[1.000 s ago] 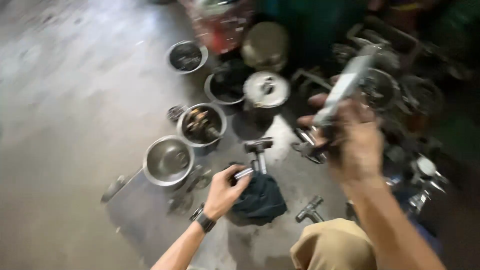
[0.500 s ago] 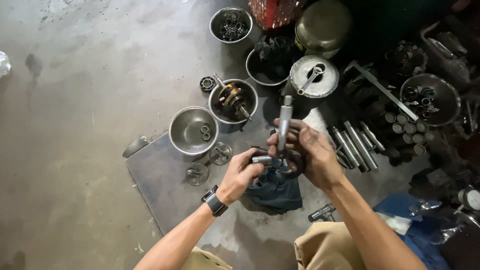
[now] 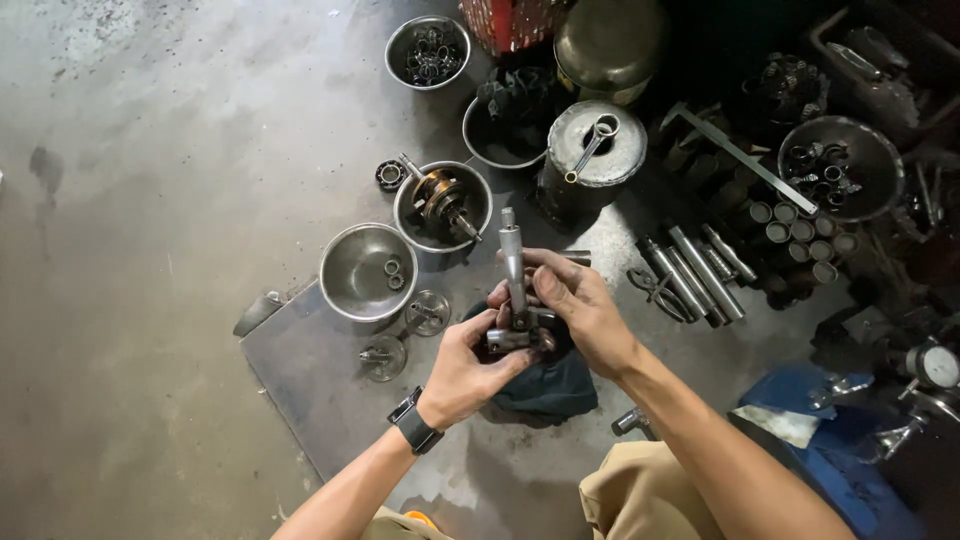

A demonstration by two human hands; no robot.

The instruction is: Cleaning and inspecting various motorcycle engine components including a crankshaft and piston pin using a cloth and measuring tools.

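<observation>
My right hand (image 3: 580,305) grips a long silver micrometer-like tool (image 3: 513,262) that stands upright, its top pointing away from me. Below it my left hand (image 3: 462,368), a dark watch on the wrist, pinches a small grey metal part (image 3: 508,338) at the tool's lower end. Both hands meet just above a dark cloth (image 3: 548,385) lying on the concrete floor. The joint between tool and part is partly hidden by my fingers.
A steel bowl (image 3: 345,290) with small rings sits left of my hands, another bowl (image 3: 412,215) holds a crank part. A flat dark plate (image 3: 300,370) lies under them. Metal rods (image 3: 690,270), pliers (image 3: 655,292) and bowls of parts crowd the right side.
My right hand brought the long tool down from high at the right to the part in my left hand. The view has since come closer and steadied.
</observation>
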